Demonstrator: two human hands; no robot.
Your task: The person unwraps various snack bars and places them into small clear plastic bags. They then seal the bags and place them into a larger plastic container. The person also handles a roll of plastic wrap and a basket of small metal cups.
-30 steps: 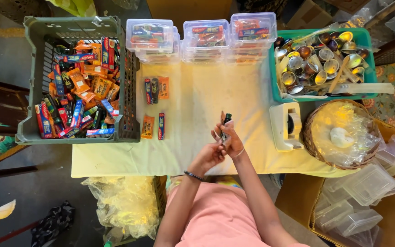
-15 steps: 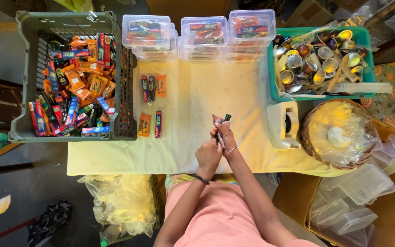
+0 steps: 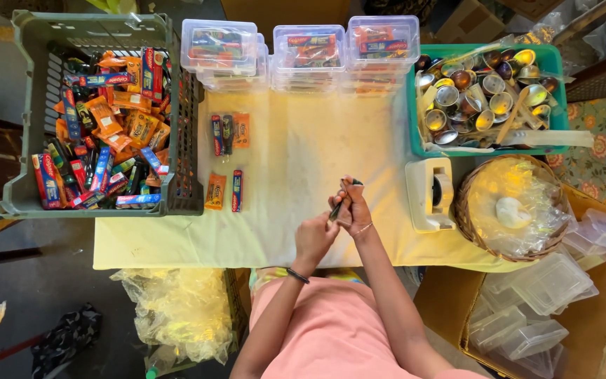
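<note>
1. The right hand (image 3: 354, 210) is curled shut around a small dark stick-shaped thing (image 3: 344, 202) with a green tip. It is too small to tell just what it is.
2. The left hand (image 3: 315, 237) is just beside the right one. Its fingers pinch the near end of the same small thing, so both hands hold it together.
3. The small thing is up in the air, a little above the pale yellow cloth (image 3: 296, 161) on the table, near the person's body.
4. To do this step well, I think the hands should stay close together, hold the small thing firmly but gently, and keep it over the cloth so it will not roll away if it slips.
5. To the right of the hands sits a white tape holder (image 3: 429, 195). Past it is a round basket (image 3: 513, 210) with clear bags inside.
6. To the left lie a few small packets (image 3: 227, 189) on the cloth.
7. Far left is a big grey crate (image 3: 29, 126) full of bright packets.
8. At the far edge stand three clear boxes (image 3: 308, 49) with lids.
9. Far right is a green tub (image 3: 552, 67) full of shiny little cups.
</note>
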